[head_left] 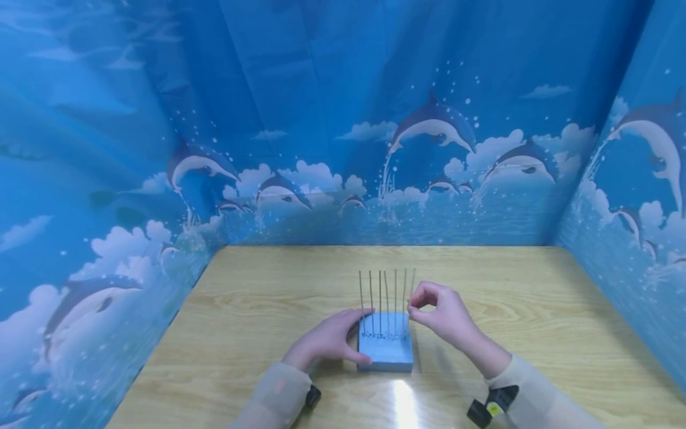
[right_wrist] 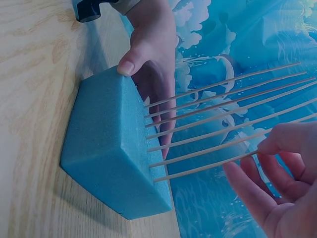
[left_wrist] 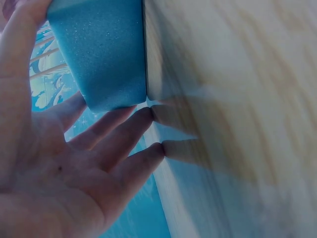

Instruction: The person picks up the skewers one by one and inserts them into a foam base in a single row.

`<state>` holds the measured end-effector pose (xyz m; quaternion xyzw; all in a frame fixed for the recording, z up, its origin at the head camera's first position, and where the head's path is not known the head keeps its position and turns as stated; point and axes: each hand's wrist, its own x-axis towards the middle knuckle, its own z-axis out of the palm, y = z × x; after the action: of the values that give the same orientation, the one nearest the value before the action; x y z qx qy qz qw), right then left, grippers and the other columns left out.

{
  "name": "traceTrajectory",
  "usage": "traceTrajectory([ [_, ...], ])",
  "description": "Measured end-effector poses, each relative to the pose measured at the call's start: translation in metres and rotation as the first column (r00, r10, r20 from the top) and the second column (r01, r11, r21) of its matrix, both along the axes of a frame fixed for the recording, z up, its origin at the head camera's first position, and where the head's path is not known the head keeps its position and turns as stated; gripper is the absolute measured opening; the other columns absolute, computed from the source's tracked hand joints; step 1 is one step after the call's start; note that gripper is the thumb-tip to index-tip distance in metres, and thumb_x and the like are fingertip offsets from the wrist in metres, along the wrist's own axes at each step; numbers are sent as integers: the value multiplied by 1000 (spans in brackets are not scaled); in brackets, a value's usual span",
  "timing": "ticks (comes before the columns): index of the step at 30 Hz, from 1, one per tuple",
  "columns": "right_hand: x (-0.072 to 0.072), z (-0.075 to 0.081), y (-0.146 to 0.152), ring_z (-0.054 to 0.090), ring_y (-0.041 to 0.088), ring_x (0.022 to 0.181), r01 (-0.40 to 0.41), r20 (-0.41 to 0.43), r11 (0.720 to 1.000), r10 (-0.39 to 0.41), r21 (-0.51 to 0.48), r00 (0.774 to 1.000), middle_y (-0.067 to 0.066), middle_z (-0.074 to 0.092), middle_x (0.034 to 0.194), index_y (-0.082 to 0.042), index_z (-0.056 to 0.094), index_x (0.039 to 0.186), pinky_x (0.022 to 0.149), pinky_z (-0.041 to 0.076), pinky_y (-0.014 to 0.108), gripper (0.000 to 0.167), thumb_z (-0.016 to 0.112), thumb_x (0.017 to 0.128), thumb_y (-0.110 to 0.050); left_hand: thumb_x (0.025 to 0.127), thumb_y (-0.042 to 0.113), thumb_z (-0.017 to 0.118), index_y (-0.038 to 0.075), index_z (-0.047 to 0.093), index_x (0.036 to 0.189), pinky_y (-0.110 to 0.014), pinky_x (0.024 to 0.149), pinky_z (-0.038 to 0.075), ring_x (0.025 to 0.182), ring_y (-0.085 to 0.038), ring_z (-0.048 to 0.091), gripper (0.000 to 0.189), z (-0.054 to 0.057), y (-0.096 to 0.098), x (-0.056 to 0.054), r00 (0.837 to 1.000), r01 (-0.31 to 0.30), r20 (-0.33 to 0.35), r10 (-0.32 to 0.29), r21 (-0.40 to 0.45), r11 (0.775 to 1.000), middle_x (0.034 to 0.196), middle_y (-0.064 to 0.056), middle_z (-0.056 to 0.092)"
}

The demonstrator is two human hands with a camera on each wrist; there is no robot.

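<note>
A blue foam block (head_left: 386, 353) stands on the wooden table with several thin sticks (head_left: 380, 292) upright in a row across its top. My left hand (head_left: 333, 337) holds the block by its left side, thumb near the front corner and fingers toward the back. In the left wrist view, the fingertips (left_wrist: 143, 115) reach past the block's corner. My right hand (head_left: 447, 313) pinches the rightmost stick (right_wrist: 198, 173) between thumb and finger, partway up. That stick's lower end meets the block's top; how deep it sits cannot be seen.
The wooden table (head_left: 257, 298) runs back to a blue curtain (head_left: 321, 89) printed with dolphins, which also covers the left and right sides. Small dark holes or marks (head_left: 370, 336) line the block's top by the sticks. Dark wrist devices (head_left: 493, 406) sit at both cuffs.
</note>
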<state>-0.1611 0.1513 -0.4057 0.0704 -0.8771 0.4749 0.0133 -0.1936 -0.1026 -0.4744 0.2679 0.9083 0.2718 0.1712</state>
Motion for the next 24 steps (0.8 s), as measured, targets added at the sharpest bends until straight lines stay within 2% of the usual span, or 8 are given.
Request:
traceTrajectory([
  [9,-2,2,5,67,16,89,-39,15,999,39,12,999,2,69,89,-8,65,90,80,61,34,11,71,83,-1,64,58,85,28,32,155,-52,118,33,142,-26,41,109,-1,1,-2,1000,3,-6,-3,12,1000,156,-2,41],
  [19,-2,-7,14,67,15,87,-124,-56,990,128,73,990,1,70,89,-7,66,102,78,61,27,22,72,82,2,64,58,85,25,32,155,-50,119,33,143,-25,40,110,0,3,-6,999,27,-27,-26,18,999,157,-1,41],
  [24,-1,-13,22,67,18,89,-129,-87,987,138,99,987,4,71,93,-7,66,104,76,61,25,23,69,84,3,64,57,86,23,32,155,-49,120,30,144,-24,38,112,1,2,-7,999,32,-10,-32,35,999,158,-1,39],
])
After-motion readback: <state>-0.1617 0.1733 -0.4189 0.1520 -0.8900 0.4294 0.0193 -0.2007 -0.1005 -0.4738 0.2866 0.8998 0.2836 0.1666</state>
